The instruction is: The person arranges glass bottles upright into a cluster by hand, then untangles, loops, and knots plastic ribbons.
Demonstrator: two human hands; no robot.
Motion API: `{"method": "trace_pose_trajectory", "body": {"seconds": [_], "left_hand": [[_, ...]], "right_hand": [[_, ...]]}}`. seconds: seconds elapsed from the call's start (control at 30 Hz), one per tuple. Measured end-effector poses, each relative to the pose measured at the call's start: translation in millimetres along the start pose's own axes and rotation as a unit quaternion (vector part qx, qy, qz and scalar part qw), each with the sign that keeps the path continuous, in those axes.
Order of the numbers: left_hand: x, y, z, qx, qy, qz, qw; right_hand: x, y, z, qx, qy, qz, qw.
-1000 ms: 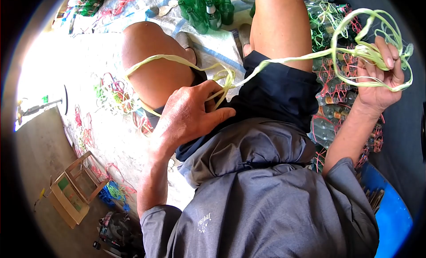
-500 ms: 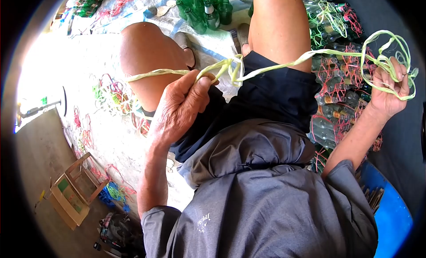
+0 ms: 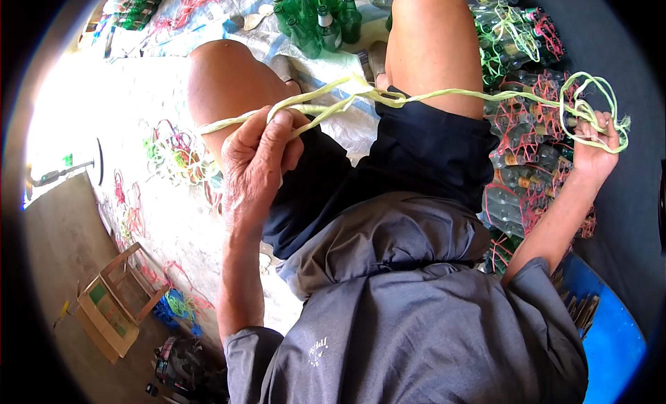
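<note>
A pale yellow-green plastic twine (image 3: 479,94) stretches across my lap between both hands. My left hand (image 3: 260,150) pinches it between thumb and fingers above my thigh. Two strands run out from that pinch and meet at a loose knot or loop (image 3: 368,91) over the gap between my knees. On the far right, my right hand (image 3: 595,146) is closed on a loose, looped bundle of the same twine, held up beside the stacked bottles. Whether the central loop is drawn tight cannot be made out.
Green glass bottles (image 3: 305,36) stand on the sheet beyond my feet. Clear bottles bound with red string (image 3: 517,154) are stacked at the right. Tangled coloured string (image 3: 177,150) lies at the left, near a wooden frame (image 3: 125,300). A blue container (image 3: 614,327) is at lower right.
My left hand has moved left and slightly down, drawing the central knot into a longer, more open loop. My right hand has shifted slightly left and down with its bundle.
</note>
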State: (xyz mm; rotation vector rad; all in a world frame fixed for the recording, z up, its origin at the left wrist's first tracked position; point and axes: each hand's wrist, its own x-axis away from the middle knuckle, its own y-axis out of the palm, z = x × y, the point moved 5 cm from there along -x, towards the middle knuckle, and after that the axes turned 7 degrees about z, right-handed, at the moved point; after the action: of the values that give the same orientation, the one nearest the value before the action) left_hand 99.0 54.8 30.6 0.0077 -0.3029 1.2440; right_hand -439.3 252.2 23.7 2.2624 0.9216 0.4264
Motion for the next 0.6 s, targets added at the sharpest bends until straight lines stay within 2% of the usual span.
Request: {"method": "trace_pose_trajectory", "body": {"seconds": [0.1,0.17,0.2,0.23,0.3,0.43,0.47,0.6], "left_hand": [[-1,-4,0,0.002,0.01,0.019,1.0],[-3,-10,2,0.002,-0.001,0.019,1.0],[-2,-8,4,0.014,-0.014,0.054,0.998],[-2,-8,9,0.021,-0.026,0.073,0.997],[-6,-12,6,0.115,-0.008,0.026,0.993],[-8,-23,5,0.076,-0.038,0.097,0.992],[-9,-24,6,0.074,-0.043,0.109,0.99],[-10,-27,7,0.061,-0.045,0.149,0.986]], "right_hand": [[-2,-14,4,0.018,0.006,0.038,0.999],[-2,-17,8,0.066,-0.018,0.129,0.989],[0,-17,9,0.089,-0.031,0.174,0.98],[-1,-17,11,0.089,-0.02,0.158,0.983],[-2,-19,14,0.089,0.0,0.126,0.988],[-8,-34,21,0.075,0.004,0.097,0.992],[-7,-46,19,0.106,-0.019,0.161,0.981],[-7,-56,25,0.146,-0.011,0.189,0.971]]}}
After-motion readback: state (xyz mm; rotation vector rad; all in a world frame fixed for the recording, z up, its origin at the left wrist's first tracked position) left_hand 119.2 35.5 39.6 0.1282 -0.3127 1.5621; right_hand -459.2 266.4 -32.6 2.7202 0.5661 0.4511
